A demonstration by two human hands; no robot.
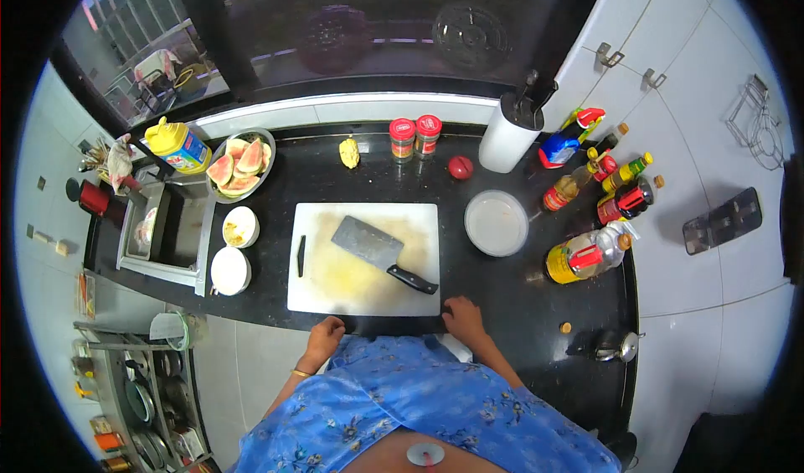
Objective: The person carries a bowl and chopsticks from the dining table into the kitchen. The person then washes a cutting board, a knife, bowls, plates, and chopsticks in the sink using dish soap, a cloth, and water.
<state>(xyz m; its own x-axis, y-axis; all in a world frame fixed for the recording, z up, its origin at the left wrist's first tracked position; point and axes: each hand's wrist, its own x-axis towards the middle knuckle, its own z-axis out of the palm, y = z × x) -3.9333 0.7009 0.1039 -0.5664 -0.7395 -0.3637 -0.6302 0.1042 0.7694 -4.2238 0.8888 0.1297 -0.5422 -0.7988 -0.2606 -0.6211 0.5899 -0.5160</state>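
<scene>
On the black worktop [394, 178], a cleaver [367, 240] lies flat across a white cutting board [366, 299], its handle toward the right. The left hand [327, 336], fingers curled, and the right hand [462, 315] rest near the board's lower corners; neither grip holds anything. A round container [496, 223] stands right of the board.

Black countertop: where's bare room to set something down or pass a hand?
Bare: between the cutting board and the red-lidded jars; right of the board, below the round white container, left of the oil bottle. A narrower strip lies between board and white bowls. Crowded: the bottles beside the knife block, and beside the sink.
</scene>
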